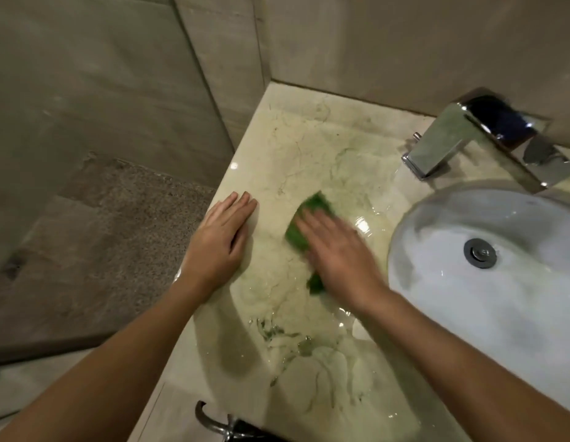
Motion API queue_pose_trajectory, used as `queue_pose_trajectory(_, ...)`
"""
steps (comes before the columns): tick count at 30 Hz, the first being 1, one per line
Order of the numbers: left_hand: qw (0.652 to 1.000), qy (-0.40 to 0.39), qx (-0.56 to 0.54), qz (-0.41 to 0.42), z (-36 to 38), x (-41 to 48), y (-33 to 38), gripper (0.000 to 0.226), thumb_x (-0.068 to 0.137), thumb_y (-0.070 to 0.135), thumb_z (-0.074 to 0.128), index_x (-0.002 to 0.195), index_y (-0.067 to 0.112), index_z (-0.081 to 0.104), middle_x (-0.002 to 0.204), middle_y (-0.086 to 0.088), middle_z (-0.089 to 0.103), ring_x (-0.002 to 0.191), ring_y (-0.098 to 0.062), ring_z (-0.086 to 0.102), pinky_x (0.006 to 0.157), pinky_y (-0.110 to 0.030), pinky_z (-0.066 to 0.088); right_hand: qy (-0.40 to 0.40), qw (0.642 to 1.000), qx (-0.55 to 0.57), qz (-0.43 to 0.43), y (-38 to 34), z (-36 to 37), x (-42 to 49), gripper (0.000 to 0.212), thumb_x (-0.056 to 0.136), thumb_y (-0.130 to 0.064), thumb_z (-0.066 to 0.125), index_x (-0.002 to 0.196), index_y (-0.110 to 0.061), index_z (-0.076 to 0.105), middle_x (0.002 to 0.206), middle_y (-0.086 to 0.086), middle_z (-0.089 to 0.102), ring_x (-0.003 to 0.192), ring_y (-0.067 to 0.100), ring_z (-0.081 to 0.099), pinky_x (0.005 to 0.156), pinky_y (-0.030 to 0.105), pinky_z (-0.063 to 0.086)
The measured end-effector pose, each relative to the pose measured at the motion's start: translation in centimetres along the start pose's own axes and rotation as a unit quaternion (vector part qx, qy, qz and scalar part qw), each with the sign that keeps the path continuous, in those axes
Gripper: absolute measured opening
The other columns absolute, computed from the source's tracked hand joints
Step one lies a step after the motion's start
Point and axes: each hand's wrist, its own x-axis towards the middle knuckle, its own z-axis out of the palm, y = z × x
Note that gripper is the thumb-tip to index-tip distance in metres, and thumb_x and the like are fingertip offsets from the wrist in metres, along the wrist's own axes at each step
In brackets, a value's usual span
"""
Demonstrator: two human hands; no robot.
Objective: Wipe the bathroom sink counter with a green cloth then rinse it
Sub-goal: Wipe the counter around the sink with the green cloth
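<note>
- A speckled brown floor (118,224) lies far left, below the tabletop's edge, with tiled wall (102,90) behind it.
- One curved metal hook (204,421) shows at the bottom edge, below the tabletop's front.
- The left hand (220,237) lies palm down on the pale marble tabletop (293,138) near its left edge; its grip is flat, fingers straight and pressed together, holding nothing.
- Water (277,330) streaks and pools across the stone between and below the two hands.
- One green cloth (312,208) lies on the tabletop just right of the left hand, apart from it. It looks bright green, bunched and blurred, and shows above and below the hand that covers it.
- The right hand (338,253) presses on the cloth, its grip flat with fingers extended and slightly spread; the hand is blurred.
- One white oval sink basin (436,282) is set in the tabletop right of the cloth, with one round drain (479,252).
- One square chrome faucet (468,138) stands behind the basin.
</note>
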Motion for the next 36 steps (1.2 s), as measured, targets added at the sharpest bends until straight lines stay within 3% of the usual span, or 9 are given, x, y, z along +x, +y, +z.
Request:
queue_pose_trajectory(4,1.000,-0.006,-0.006,0.000,-0.2,0.3,0.2,0.044,0.096,0.022,0.039,0.139,0.022,0.044,0.146,0.006,0.041,0.139,-0.010,0.028,0.115,-0.035,0.024,-0.048,0.995,-0.010,-0.084,0.7,-1.4,-6.0,0.049,0.095,-0.037,0.035,0.140,-0.020,0.041,0.146,-0.001,0.040,0.135,0.019,0.036,0.112,0.038,0.026)
queue_pose_trajectory(9,1.000,-0.007,-0.012,-0.010,-0.3,0.4,-0.1,0.044,0.094,0.019,0.043,0.138,0.021,0.046,0.145,0.005,0.042,0.139,-0.011,0.028,0.115,-0.031,0.021,0.015,0.999,-0.008,0.044,1.4,-1.2,0.1,0.047,0.098,-0.031,0.035,0.143,-0.016,0.036,0.149,0.005,0.036,0.137,0.024,0.031,0.113,0.033,0.012)
queue_pose_trajectory(12,0.999,-0.014,-0.036,-0.008,-0.4,0.1,0.1,0.044,0.094,0.018,0.043,0.137,0.021,0.048,0.145,0.005,0.043,0.138,-0.010,0.029,0.114,-0.034,0.024,-0.016,1.000,0.014,-0.018,-1.7,-0.2,-1.8,0.049,0.097,-0.028,0.045,0.143,-0.017,0.035,0.150,0.003,0.033,0.139,0.022,0.028,0.114,0.039,0.017)
queue_pose_trajectory(15,0.995,-0.001,-0.101,-0.011,-1.8,-1.2,0.3,0.040,0.095,0.017,0.043,0.134,0.020,0.052,0.140,0.006,0.048,0.134,-0.006,0.036,0.111,-0.033,0.032,-0.071,0.995,-0.003,-0.070,-1.0,-1.5,-7.3,0.049,0.098,-0.038,0.031,0.144,-0.022,0.032,0.150,-0.002,0.031,0.139,0.016,0.025,0.114,0.038,0.022)
queue_pose_trajectory(21,0.999,-0.040,-0.029,0.004,-2.4,-6.7,-1.4,0.047,0.094,0.023,0.034,0.140,0.020,0.040,0.147,0.004,0.036,0.140,-0.009,0.022,0.116,-0.024,0.013,-0.002,0.998,-0.010,0.056,-1.7,-0.7,-1.4,0.050,0.098,-0.035,0.029,0.145,-0.018,0.032,0.151,0.002,0.032,0.140,0.020,0.025,0.115,0.033,0.011)
queue_pose_trajectory(26,0.998,-0.058,-0.004,0.007,-1.7,-6.9,-1.6,0.051,0.092,0.023,0.032,0.142,0.018,0.038,0.149,-0.001,0.035,0.141,-0.016,0.024,0.116,-0.034,0.015,-0.092,0.992,-0.007,-0.086,-4.4,0.2,-5.8,0.050,0.099,-0.042,0.026,0.146,-0.024,0.027,0.152,-0.004,0.027,0.141,0.015,0.022,0.115,0.038,0.019)
queue_pose_trajectory(30,0.999,-0.041,-0.008,0.007,-1.7,-7.0,-1.6,0.050,0.092,0.021,0.033,0.141,0.017,0.040,0.148,0.000,0.035,0.140,-0.016,0.026,0.116,-0.032,0.015,-0.069,0.998,-0.011,-0.009,-2.1,-1.0,-4.0,0.051,0.098,-0.040,0.026,0.146,-0.024,0.025,0.153,-0.002,0.026,0.141,0.014,0.018,0.115,0.041,0.019)
queue_pose_trajectory(33,0.998,-0.023,-0.059,-0.003,-1.6,-6.9,-1.7,0.046,0.093,0.019,0.036,0.138,0.016,0.045,0.146,0.000,0.040,0.140,-0.015,0.028,0.115,-0.036,0.023,-0.032,0.999,-0.004,0.019,-6.0,0.5,0.3,0.050,0.098,-0.037,0.028,0.146,-0.022,0.028,0.153,-0.001,0.026,0.142,0.018,0.019,0.117,0.040,0.014)
queue_pose_trajectory(36,0.983,0.028,-0.171,-0.067,-2.3,-7.3,-1.5,0.044,0.093,0.009,0.043,0.136,0.018,0.049,0.146,0.005,0.040,0.139,-0.009,0.030,0.113,-0.036,0.029,-0.072,0.994,-0.012,-0.084,-9.0,1.7,-1.8,0.048,0.098,-0.036,0.031,0.144,-0.024,0.031,0.152,-0.002,0.029,0.140,0.017,0.023,0.115,0.039,0.015)
